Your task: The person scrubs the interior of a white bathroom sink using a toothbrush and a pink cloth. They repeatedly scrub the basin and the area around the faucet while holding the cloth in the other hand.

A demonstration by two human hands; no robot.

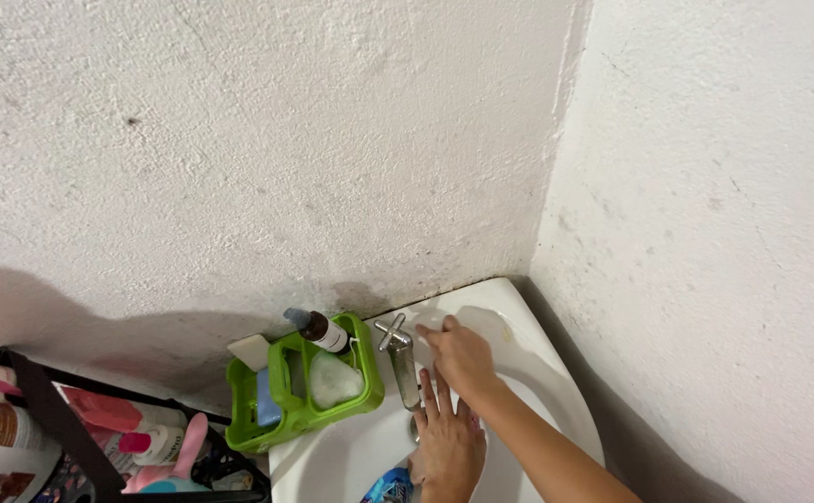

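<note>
A white sink sits in the corner of two rough white walls. A metal tap with a cross handle stands on its rim. My right hand reaches over the rim from the right, with its fingertips just beside the cross handle and nothing visibly in its grasp. My left hand lies flat over the basin below the spout, fingers spread and holding nothing. A blue object shows at the bottom edge next to my left hand.
A green plastic caddy on the sink's left rim holds a pale soap bar, a blue item and a brown pump bottle. A black wire basket with pink and white bottles stands at the lower left.
</note>
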